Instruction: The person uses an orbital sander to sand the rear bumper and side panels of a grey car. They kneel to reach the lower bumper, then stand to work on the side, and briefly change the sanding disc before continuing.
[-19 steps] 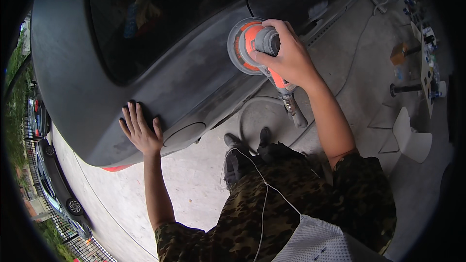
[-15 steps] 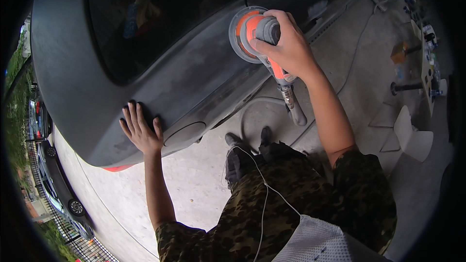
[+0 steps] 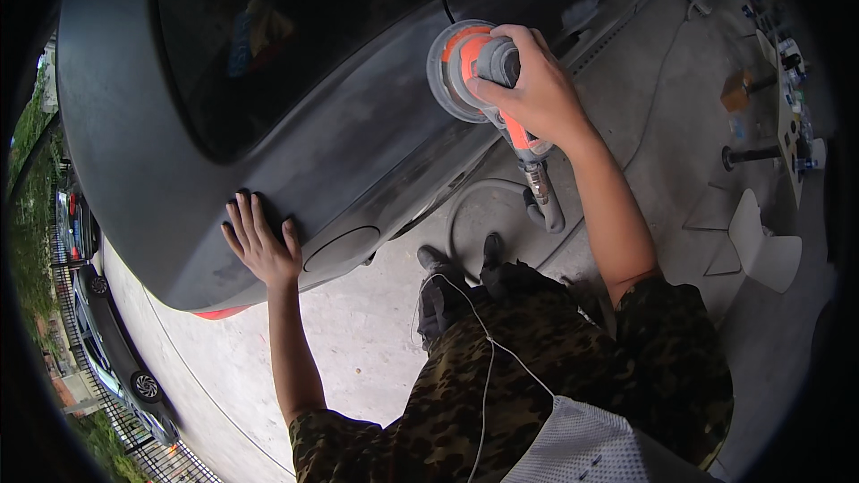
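Observation:
My right hand (image 3: 540, 97) is wrapped round the head of an orange and grey disc sander (image 3: 467, 52). The sander's round pad rests against the dull dark grey side of a car (image 3: 295, 156), just below the windows, near a door seam. What the pad's underside touches is hidden. A ribbed grey hose (image 3: 552, 213) hangs from the metal fitting at the sander's lower end. My left hand (image 3: 262, 243) lies flat on the car's rear side panel with its fingers spread, just left of a round fuel flap (image 3: 343, 249).
Hose loops (image 3: 461, 215) lie on the pale floor by my feet (image 3: 436, 261). To the right stand a white chair (image 3: 763, 241) and a cluttered table (image 3: 789, 116). Other parked cars (image 3: 121, 353) line a fence at left. A thin white cord (image 3: 489, 340) hangs before me.
The sander and my right hand sit slightly lower and further right in the picture. My left hand keeps its place on the panel. The view has shifted a little.

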Motion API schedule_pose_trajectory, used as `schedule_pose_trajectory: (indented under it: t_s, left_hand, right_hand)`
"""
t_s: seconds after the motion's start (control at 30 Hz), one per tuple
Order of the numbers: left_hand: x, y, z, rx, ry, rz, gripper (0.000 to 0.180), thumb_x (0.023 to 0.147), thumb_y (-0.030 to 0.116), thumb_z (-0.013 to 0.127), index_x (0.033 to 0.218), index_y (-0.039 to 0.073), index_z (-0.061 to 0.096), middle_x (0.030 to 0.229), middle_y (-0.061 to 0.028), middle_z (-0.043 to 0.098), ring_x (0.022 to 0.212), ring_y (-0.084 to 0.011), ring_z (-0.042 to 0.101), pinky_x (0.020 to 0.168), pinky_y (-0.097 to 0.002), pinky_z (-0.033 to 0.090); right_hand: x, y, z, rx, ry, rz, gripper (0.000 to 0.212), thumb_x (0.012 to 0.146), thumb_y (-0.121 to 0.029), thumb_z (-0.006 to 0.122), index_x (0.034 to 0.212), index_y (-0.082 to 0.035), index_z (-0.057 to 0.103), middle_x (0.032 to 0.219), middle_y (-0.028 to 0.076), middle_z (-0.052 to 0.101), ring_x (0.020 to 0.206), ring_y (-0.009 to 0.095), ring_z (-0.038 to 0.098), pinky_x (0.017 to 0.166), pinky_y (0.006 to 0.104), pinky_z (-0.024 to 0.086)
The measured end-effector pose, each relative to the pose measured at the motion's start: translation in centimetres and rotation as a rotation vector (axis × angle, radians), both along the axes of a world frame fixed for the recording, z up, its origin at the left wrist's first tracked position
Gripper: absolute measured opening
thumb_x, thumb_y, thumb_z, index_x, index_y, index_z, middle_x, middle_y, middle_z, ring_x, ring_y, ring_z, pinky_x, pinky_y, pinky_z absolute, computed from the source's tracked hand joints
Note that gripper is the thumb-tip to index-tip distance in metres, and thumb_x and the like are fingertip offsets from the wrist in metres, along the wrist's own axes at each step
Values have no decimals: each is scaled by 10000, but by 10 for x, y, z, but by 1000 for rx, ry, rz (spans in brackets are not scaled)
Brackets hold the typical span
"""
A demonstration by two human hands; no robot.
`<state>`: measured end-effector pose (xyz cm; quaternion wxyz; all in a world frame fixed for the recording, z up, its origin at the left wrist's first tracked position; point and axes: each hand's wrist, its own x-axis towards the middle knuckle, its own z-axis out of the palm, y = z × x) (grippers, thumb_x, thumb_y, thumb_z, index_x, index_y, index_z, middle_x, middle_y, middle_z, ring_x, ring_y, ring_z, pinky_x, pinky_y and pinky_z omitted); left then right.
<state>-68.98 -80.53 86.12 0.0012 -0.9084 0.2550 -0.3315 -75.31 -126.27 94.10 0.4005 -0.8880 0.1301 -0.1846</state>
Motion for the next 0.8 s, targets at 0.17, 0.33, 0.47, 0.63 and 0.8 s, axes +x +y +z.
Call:
schedule_pose_trajectory:
  t_s: [0.17,0.33,0.47,0.63,0.8]
  left_hand:
    - [-2,-2,3,7,0,9,620,1078,423,464,1561,35,482,1643,-183,454,1557,-396,365,1280,-578,159]
    - [-2,-5,5,5,-17,-8,615,1076,413,464,1561,35,484,1643,-182,454,1555,-397,366,1276,-579,170]
    - [-2,-4,3,-3,-11,-1,612,1076,412,465,1559,37,490,1639,-186,459,1554,-398,370,1274,-579,174]
    - [-2,-3,4,1,-11,-5,610,1078,413,464,1557,36,491,1636,-186,463,1551,-398,375,1274,-578,176]
    - [-2,-4,5,6,-27,-13,614,1080,417,463,1561,36,484,1637,-185,462,1549,-397,379,1274,-576,179]
  right_hand:
    - [-19,19,-7,46,-7,89,683,810,-305,867,1379,-80,561,1363,146,578,1232,359,621,1047,444,504]
    - [-3,21,-4,80,-63,72,676,815,-286,865,1376,-71,557,1360,154,582,1233,360,618,1042,446,507]
    - [-11,32,-15,91,-90,100,689,804,-255,874,1378,-62,548,1347,163,577,1234,359,616,1042,446,507]
    - [-23,47,-24,110,-82,89,691,804,-245,875,1382,-67,541,1360,154,561,1220,352,621,1036,444,515]
    - [-1,34,-19,147,-151,65,680,805,-258,877,1368,-65,549,1342,145,567,1227,339,611,1042,440,505]
